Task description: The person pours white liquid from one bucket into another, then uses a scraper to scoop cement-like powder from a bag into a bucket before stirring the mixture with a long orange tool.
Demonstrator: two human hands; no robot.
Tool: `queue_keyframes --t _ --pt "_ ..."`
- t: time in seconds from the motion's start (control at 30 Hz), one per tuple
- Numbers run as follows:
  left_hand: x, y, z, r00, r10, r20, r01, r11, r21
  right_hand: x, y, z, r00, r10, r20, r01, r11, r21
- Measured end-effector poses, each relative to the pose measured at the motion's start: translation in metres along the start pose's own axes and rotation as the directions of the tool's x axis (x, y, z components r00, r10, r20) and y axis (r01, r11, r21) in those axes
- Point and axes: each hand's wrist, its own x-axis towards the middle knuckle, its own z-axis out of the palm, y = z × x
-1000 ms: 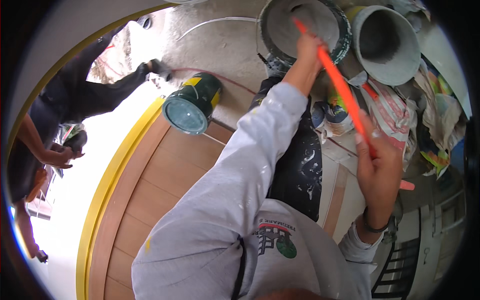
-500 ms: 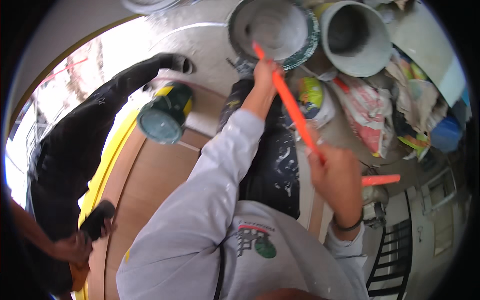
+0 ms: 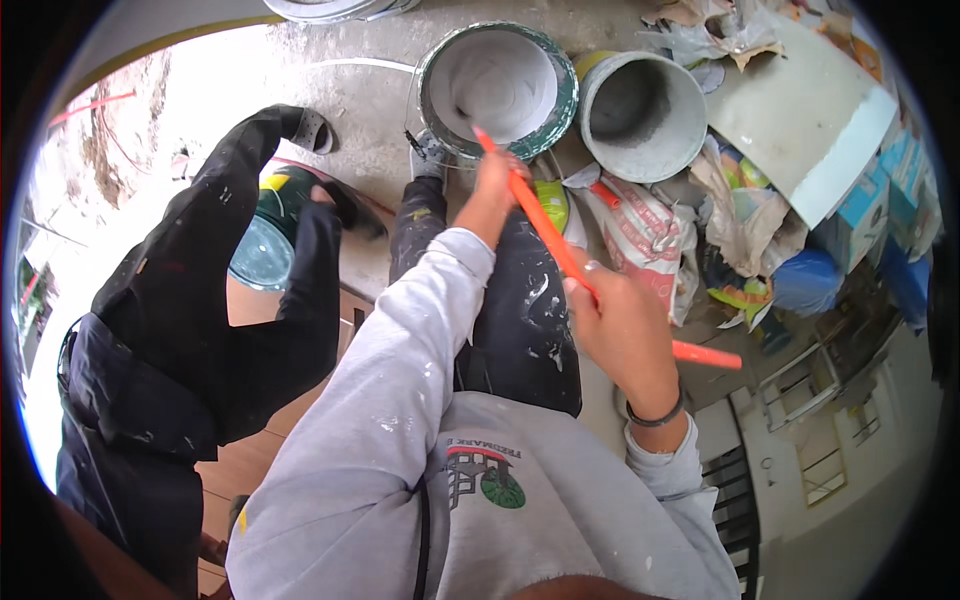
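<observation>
A long orange-red pole [image 3: 549, 232] slants across the front of my body, held in both hands. My left hand [image 3: 492, 186] wraps round its far part, beside the near rim of a dark green bucket [image 3: 567, 105]. Farther back along the pole, my right hand [image 3: 622, 335] is closed on it, and the rear end sticks out to the right. The pole's far tip overlaps the bucket's near rim; I cannot tell whether it touches the grey paste [image 3: 508, 88] inside.
A grey-coated bucket [image 3: 645, 115] stands to the right, near a red-and-white sack [image 3: 640, 235] and a pale board [image 3: 800, 110]. At left, another person's dark-trousered legs [image 3: 150, 300] stand around a green can [image 3: 264, 255]. A lidded tub [image 3: 335, 8] lies at the far edge.
My view has shifted, and the buckets now appear farther left. Both hands keep hold of the pole. The other person's second leg has come into view beside the green can.
</observation>
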Motion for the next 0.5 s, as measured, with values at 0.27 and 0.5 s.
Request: queue_keyframes --t 0.27,0.5 --pt "0.085 -0.006 0.03 0.976 0.071 0.205 -0.037 0.986 -0.166 0.047 0.022 -0.005 0.968 -0.142 -0.207 0.131 0.989 -0.066" --pt "0.009 -0.009 0.012 0.99 -0.119 -0.077 0.104 0.978 -0.182 0.036 -0.014 -0.023 0.991 -0.034 0.133 0.065 0.969 -0.237"
